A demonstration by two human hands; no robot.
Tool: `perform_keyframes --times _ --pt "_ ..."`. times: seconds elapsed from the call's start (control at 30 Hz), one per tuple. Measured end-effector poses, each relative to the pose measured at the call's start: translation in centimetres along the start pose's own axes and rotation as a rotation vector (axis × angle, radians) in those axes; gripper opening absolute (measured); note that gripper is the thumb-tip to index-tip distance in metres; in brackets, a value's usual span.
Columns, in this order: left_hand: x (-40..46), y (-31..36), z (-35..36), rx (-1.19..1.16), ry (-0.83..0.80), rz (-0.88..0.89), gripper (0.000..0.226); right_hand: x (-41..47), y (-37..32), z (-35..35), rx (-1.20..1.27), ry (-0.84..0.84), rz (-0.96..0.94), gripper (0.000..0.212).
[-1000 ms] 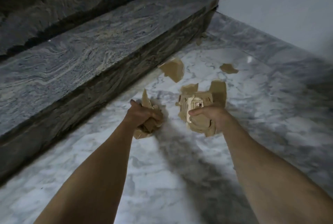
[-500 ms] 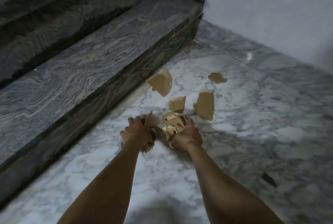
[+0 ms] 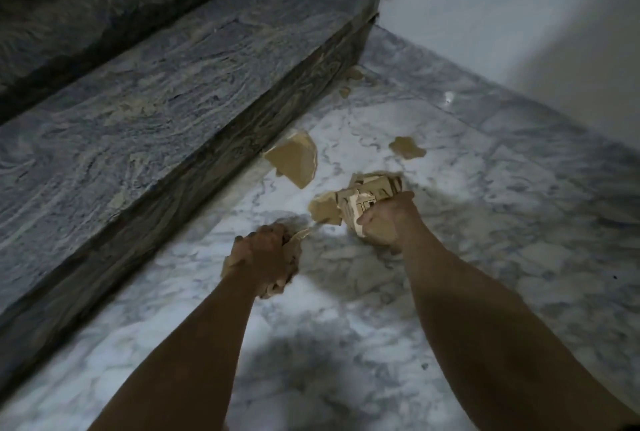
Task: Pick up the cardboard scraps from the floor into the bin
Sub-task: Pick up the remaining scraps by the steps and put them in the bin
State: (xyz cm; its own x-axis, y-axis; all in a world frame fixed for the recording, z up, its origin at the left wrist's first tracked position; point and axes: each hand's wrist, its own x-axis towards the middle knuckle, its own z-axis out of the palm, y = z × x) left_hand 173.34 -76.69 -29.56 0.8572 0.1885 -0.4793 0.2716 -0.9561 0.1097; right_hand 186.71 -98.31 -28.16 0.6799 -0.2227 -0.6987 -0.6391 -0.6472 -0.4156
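My left hand (image 3: pixel 265 257) is clenched on a wad of brown cardboard scraps, low over the marble floor. My right hand (image 3: pixel 384 222) grips a bundle of printed cardboard scraps (image 3: pixel 370 191), reaching over a flat scrap (image 3: pixel 323 210) on the floor. A larger scrap (image 3: pixel 294 156) lies against the foot of the step. A small one (image 3: pixel 407 147) lies further right, and two tiny scraps (image 3: pixel 349 82) sit in the far corner. No bin is in view.
A dark marble step (image 3: pixel 166 91) runs along the left, with a second riser above it. A pale wall (image 3: pixel 519 14) closes the right side. The white veined marble floor (image 3: pixel 502 222) spreads out to the right and toward me.
My right hand has moved right and forward with its bundle, covering the spot where a tall scrap lay. The hands have drawn apart. The camera view has shifted slightly.
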Motion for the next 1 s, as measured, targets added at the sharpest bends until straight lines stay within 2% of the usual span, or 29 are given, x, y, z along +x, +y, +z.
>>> perform_keyframes --times 0.1,0.17,0.27,0.33,0.43,0.5,0.57,0.63,0.7,0.77,0.8,0.87,1.0 --pt "0.0 -0.1 -0.5 -0.105 -0.029 -0.024 0.040 -0.2 0.2 0.4 -0.089 0.127 0.012 0.112" --pt "-0.1 -0.2 -0.7 -0.125 -0.035 -0.026 0.037 -0.7 0.4 0.7 -0.098 0.138 -0.054 0.103" --pt "-0.3 -0.3 -0.5 -0.176 -0.023 -0.004 0.027 -1.8 0.6 0.8 -0.046 0.185 -0.114 0.109" --pt "0.1 -1.1 -0.8 -0.232 -0.059 -0.018 0.029 -2.0 0.4 0.1 0.067 0.189 -0.138 0.098" --pt "2.1 -2.7 -3.1 -0.453 -0.088 -0.123 0.050 -1.6 -0.4 -2.2 0.490 0.109 -0.181 0.086" --pt "4.9 -3.7 -5.5 -0.624 -0.058 -0.195 0.050 -1.3 -1.1 -3.5 0.544 0.040 -0.305 0.069" --pt "7.4 -3.4 -8.8 -0.747 -0.106 -0.189 0.029 -2.3 -2.7 -3.4 0.347 -0.129 -0.457 0.060" --pt "9.6 -2.2 -11.7 -0.779 -0.137 -0.157 0.017 -2.7 -4.1 -1.6 0.020 -0.313 -0.497 0.069" --pt "11.9 -0.8 -13.5 -0.726 -0.120 -0.123 0.017 -2.0 -4.9 1.2 -0.282 -0.416 -0.395 0.096" --pt "14.6 0.2 -13.8 -0.627 -0.145 -0.081 0.022 -1.3 -5.0 4.0 -0.529 -0.353 -0.342 0.124" --pt "15.7 0.5 -13.5 -0.577 -0.193 -0.066 0.037 -1.2 -5.2 4.9 -0.597 -0.306 -0.326 0.126" --pt "17.3 1.0 -12.4 -0.465 -0.266 -0.049 0.074 -0.5 -5.4 5.8 -0.671 -0.218 -0.343 0.114" --pt "18.3 1.2 -10.4 -0.401 -0.250 -0.152 0.117 -0.7 -5.8 6.0 -0.804 -0.131 -0.400 0.101"
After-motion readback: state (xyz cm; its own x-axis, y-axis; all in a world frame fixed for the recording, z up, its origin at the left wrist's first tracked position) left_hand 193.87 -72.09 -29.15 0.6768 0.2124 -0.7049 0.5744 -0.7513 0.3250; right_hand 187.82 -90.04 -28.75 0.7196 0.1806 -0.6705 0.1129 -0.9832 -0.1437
